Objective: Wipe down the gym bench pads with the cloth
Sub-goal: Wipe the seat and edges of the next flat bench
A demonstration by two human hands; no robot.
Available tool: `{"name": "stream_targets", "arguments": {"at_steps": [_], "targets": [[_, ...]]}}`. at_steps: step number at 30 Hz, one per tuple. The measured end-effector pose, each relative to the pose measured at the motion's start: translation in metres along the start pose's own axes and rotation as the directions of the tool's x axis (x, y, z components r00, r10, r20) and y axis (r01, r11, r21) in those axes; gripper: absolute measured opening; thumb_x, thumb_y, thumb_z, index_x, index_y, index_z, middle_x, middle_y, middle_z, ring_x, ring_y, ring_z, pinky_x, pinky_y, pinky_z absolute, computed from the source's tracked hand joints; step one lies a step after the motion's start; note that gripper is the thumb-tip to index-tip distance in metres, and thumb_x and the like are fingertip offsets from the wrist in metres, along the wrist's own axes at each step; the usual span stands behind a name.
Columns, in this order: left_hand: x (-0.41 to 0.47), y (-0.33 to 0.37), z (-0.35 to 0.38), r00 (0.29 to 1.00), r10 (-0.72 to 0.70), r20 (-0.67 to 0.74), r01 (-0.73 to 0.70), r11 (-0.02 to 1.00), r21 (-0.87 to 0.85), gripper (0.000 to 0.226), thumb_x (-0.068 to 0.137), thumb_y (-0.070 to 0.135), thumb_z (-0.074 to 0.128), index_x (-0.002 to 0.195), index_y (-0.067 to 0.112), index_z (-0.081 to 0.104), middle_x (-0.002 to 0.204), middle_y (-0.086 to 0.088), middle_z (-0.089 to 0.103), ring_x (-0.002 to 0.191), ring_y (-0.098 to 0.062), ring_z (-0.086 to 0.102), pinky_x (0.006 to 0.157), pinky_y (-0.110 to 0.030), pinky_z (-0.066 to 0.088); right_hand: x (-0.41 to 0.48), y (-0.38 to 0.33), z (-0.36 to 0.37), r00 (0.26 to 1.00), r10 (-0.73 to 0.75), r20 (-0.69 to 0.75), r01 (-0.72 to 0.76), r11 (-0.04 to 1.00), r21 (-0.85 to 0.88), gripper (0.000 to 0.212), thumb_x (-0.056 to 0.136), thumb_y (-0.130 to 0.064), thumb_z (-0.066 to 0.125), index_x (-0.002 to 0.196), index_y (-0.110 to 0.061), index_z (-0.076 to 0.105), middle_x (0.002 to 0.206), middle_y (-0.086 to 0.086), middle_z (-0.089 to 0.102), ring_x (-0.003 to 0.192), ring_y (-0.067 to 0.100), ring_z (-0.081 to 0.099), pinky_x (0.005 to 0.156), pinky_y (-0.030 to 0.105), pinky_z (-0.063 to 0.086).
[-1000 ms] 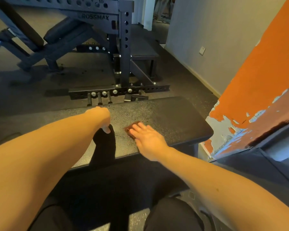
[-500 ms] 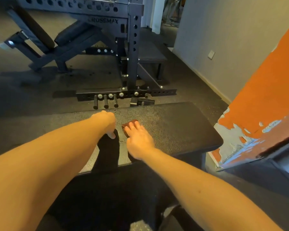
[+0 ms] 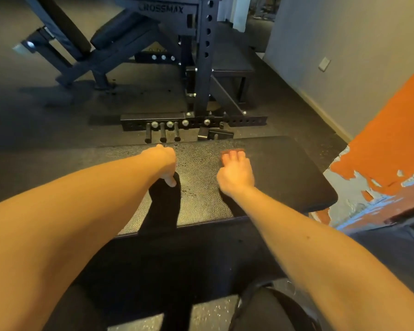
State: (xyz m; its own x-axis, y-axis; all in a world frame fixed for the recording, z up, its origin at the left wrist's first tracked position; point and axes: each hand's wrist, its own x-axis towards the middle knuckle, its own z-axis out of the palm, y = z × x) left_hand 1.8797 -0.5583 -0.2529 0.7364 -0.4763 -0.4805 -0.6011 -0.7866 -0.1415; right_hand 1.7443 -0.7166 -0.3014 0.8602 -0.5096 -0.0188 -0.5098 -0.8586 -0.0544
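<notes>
The black textured bench pad (image 3: 285,173) lies crosswise in front of me. My right hand (image 3: 236,174) lies flat on it, fingers straight, pressing a small reddish-brown cloth (image 3: 224,152) against the pad near its far edge. Only a strip of the cloth shows beyond my fingertips. My left hand (image 3: 161,161) is to the left on the same pad. Its fingers curl over the pad's far edge and its thumb rests on the top surface.
A black rack base (image 3: 194,121) with pegs and bolts stands on the floor just beyond the pad. An incline bench (image 3: 120,39) is farther back on the left. A peeling orange wall (image 3: 380,151) is close on the right. My knees are below.
My right hand has slid the cloth to the right and toward the far edge of the pad, away from my left hand. The left hand has kept its place.
</notes>
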Motion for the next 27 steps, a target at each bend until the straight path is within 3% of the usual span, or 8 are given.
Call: {"name": "stream_targets", "arguments": {"at_steps": [3, 5, 7, 11, 14, 17, 23, 27], "targets": [[0.001, 0.002, -0.002, 1.000, 0.012, 0.002, -0.012, 0.999, 0.032, 0.095, 0.079, 0.064, 0.075, 0.145, 0.001, 0.046, 0.125, -0.014, 0.049, 0.126, -0.037, 0.049, 0.102, -0.048, 0.051, -0.009, -0.052, 0.005, 0.983, -0.185, 0.011, 0.184, 0.982, 0.030, 0.060, 0.094, -0.018, 0.042, 0.153, -0.011, 0.037, 0.160, 0.012, 0.032, 0.149, 0.033, 0.023, 0.124, 0.046, 0.022], [0.001, 0.004, -0.003, 1.000, 0.007, 0.005, -0.007, 0.999, 0.035, 0.096, 0.078, 0.063, 0.077, 0.145, 0.002, 0.046, 0.115, -0.012, 0.048, 0.125, -0.037, 0.051, 0.102, -0.048, 0.051, -0.009, -0.058, 0.001, 0.965, -0.260, 0.030, 0.256, 0.963, 0.087, 0.061, 0.097, -0.017, 0.041, 0.158, -0.013, 0.031, 0.168, 0.008, 0.021, 0.156, 0.031, 0.010, 0.128, 0.044, 0.012], [-0.002, 0.004, -0.004, 1.000, -0.011, 0.003, 0.011, 1.000, 0.025, 0.097, 0.077, 0.063, 0.078, 0.145, 0.002, 0.045, 0.111, -0.011, 0.045, 0.124, -0.037, 0.052, 0.100, -0.048, 0.052, -0.004, -0.036, -0.002, 0.954, -0.299, 0.019, 0.293, 0.946, 0.138, 0.055, 0.100, -0.014, 0.039, 0.155, -0.016, 0.036, 0.166, 0.005, 0.026, 0.154, 0.029, 0.017, 0.127, 0.044, 0.016], [-0.008, 0.002, -0.005, 1.000, 0.000, -0.014, 0.000, 1.000, -0.002, 0.093, 0.076, 0.059, 0.080, 0.142, 0.001, 0.048, 0.114, -0.012, 0.047, 0.119, -0.036, 0.055, 0.099, -0.046, 0.053, 0.030, 0.036, -0.001, 0.990, -0.139, -0.019, 0.141, 0.984, 0.106, 0.050, 0.092, -0.009, 0.042, 0.142, -0.015, 0.047, 0.150, 0.007, 0.041, 0.138, 0.031, 0.037, 0.116, 0.044, 0.034], [-0.010, 0.001, -0.006, 1.000, 0.005, -0.011, -0.005, 1.000, 0.000, 0.093, 0.077, 0.060, 0.079, 0.142, 0.002, 0.047, 0.112, -0.011, 0.043, 0.117, -0.035, 0.055, 0.099, -0.046, 0.053, 0.050, 0.054, -0.001, 1.000, 0.018, 0.017, -0.019, 0.997, 0.068, 0.055, 0.095, -0.017, 0.043, 0.150, -0.013, 0.041, 0.155, 0.011, 0.038, 0.143, 0.033, 0.031, 0.117, 0.042, 0.030], [-0.012, 0.001, -0.006, 1.000, -0.018, 0.012, 0.018, 1.000, -0.004, 0.096, 0.077, 0.060, 0.078, 0.147, 0.004, 0.041, 0.129, -0.014, 0.045, 0.119, -0.037, 0.055, 0.100, -0.048, 0.052, 0.050, 0.024, -0.002, 0.994, 0.110, 0.017, -0.111, 0.992, 0.063, 0.061, 0.094, -0.020, 0.042, 0.153, -0.008, 0.036, 0.161, 0.015, 0.031, 0.148, 0.036, 0.024, 0.122, 0.045, 0.025], [-0.015, 0.004, -0.006, 1.000, -0.030, 0.003, 0.030, 0.999, -0.015, 0.095, 0.080, 0.057, 0.078, 0.149, 0.004, 0.039, 0.138, -0.015, 0.044, 0.122, -0.036, 0.054, 0.103, -0.046, 0.050, 0.032, -0.056, 0.002, 0.978, -0.210, 0.013, 0.207, 0.970, 0.128, 0.068, 0.091, -0.008, 0.047, 0.157, -0.015, 0.033, 0.167, 0.010, 0.022, 0.156, 0.032, 0.012, 0.127, 0.046, 0.015], [-0.016, 0.005, -0.008, 0.999, -0.032, 0.008, 0.032, 0.999, -0.024, 0.093, 0.078, 0.057, 0.079, 0.145, 0.002, 0.042, 0.135, -0.015, 0.045, 0.119, -0.036, 0.056, 0.100, -0.045, 0.052, 0.042, -0.030, 0.003, 0.955, -0.296, 0.001, 0.293, 0.947, 0.132, 0.062, 0.092, -0.010, 0.044, 0.153, -0.022, 0.039, 0.164, 0.004, 0.030, 0.152, 0.029, 0.020, 0.125, 0.050, 0.017]]}}
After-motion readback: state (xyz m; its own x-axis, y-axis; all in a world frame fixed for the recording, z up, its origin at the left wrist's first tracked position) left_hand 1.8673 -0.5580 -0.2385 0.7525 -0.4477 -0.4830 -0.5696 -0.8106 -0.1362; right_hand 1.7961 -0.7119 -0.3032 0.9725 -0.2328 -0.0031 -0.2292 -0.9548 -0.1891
